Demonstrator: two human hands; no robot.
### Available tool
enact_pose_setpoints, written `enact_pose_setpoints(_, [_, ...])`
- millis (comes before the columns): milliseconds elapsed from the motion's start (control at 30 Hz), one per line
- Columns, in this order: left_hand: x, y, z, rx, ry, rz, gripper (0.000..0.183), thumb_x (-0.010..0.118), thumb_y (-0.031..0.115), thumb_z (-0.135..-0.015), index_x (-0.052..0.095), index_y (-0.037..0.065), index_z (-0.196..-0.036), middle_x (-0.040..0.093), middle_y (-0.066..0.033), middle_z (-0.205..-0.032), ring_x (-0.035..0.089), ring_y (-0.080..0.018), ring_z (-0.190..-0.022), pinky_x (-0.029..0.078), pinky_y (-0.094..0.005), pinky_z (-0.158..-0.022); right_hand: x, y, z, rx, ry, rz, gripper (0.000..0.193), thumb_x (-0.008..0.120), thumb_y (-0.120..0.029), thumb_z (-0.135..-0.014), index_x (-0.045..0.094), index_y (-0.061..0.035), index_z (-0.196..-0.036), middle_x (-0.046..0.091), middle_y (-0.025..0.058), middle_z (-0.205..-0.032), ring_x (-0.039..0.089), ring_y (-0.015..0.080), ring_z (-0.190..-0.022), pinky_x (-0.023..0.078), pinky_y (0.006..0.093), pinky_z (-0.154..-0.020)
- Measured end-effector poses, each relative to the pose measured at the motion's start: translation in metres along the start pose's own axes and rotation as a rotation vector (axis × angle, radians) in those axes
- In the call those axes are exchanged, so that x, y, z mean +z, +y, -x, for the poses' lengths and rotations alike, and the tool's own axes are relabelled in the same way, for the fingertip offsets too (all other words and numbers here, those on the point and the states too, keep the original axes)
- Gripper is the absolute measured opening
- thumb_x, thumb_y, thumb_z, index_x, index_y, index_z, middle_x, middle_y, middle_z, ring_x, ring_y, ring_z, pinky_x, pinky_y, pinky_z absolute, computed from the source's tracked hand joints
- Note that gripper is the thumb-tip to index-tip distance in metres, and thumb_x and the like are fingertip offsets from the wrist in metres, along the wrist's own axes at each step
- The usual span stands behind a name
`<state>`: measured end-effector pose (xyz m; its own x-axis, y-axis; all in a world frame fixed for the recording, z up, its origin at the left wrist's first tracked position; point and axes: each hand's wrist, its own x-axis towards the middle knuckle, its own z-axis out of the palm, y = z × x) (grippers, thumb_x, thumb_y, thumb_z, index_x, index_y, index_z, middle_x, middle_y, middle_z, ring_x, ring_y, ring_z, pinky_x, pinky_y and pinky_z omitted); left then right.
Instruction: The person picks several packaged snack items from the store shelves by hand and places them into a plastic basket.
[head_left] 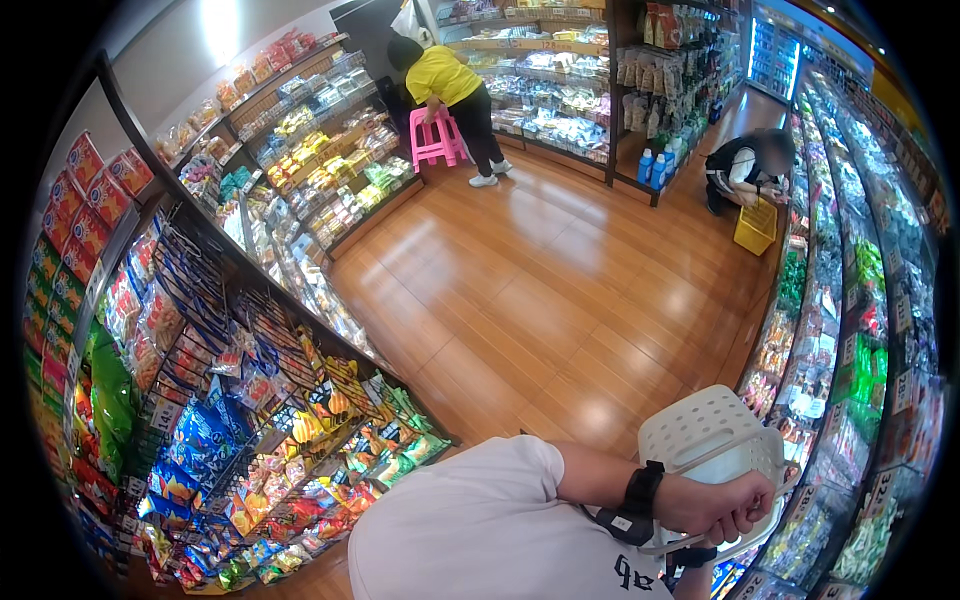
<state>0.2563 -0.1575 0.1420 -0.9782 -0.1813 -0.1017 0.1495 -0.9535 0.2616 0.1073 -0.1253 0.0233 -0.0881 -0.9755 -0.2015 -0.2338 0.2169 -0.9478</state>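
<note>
My left arm reaches across from a white sleeve, with a black band [644, 488] on the wrist. My left hand [738, 507] is closed in a fist on the handle of a pale, perforated shopping basket [690, 425]. The basket hangs tilted in front of me, beside the right-hand shelves; my arm hides part of it, and I cannot make out what it holds. Below that fist, a second black band shows on my right wrist [697, 558]. The fingers of my right hand are hidden.
Bagged snacks fill a rack [270, 430] on the left, and packaged goods line the long shelves [810, 360] on the right. A person in yellow [450, 80] holds a pink stool [435, 138] at the back. Another person crouches by a yellow basket [755, 226]. Wooden floor [520, 300] lies between.
</note>
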Motion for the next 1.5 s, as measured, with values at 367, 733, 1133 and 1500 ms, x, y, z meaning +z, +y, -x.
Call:
enact_pose_setpoints(367, [-0.007, -0.002, -0.007, 0.048, 0.111, -0.125, 0.026, 0.05, 0.031, -0.079, 0.038, 0.015, -0.063, 0.028, 0.0093, -0.051, 0.021, -0.0024, -0.039, 0.015, -0.0208, -0.038, -0.007, 0.001, 0.008, 0.01, 0.021, 0.0, 0.04, 0.067, -0.01, -0.089, 0.056, -0.0024, -0.127, 0.063, 0.0042, -0.103, 0.057, 0.0121, -0.089, 0.047, 0.0259, -0.076])
enact_pose_setpoints(733, [0.006, 0.013, 0.015, 0.069, 0.111, -0.127, 0.028, 0.05, 0.033, -0.076, 0.034, 0.016, -0.061, 0.023, 0.0088, -0.051, 0.018, -0.0055, -0.04, 0.014, -0.0223, -0.041, -0.02, 0.002, 0.016, 0.037, 0.086, -0.008, 0.037, 0.067, -0.01, -0.089, 0.057, -0.0017, -0.124, 0.063, 0.0038, -0.1, 0.057, 0.0116, -0.086, 0.047, 0.0254, -0.073])
enact_pose_setpoints(1133, [-0.02, 0.006, -0.001, 0.048, 0.134, -0.157, 0.029, 0.048, 0.031, -0.079, 0.032, 0.017, -0.059, 0.021, 0.0088, -0.051, 0.02, -0.0047, -0.041, 0.016, -0.0221, -0.041, -0.008, 0.007, 0.022, 0.066, 0.08, -0.022, 0.035, 0.068, -0.01, -0.089, 0.059, -0.0009, -0.121, 0.063, 0.0033, -0.097, 0.057, 0.0111, -0.082, 0.047, 0.0249, -0.07])
enact_pose_setpoints(1500, [-0.002, 0.013, 0.014, 0.017, 0.076, -0.034, 0.026, 0.05, 0.03, -0.078, 0.036, 0.016, -0.061, 0.025, 0.0092, -0.05, 0.022, -0.0033, -0.039, 0.017, -0.0203, -0.038, 0.024, 0.006, 0.008, 0.056, 0.0, -0.047, 0.032, 0.068, -0.01, -0.089, 0.06, -0.0003, -0.118, 0.063, 0.0028, -0.094, 0.057, 0.0106, -0.079, 0.047, 0.0245, -0.068])
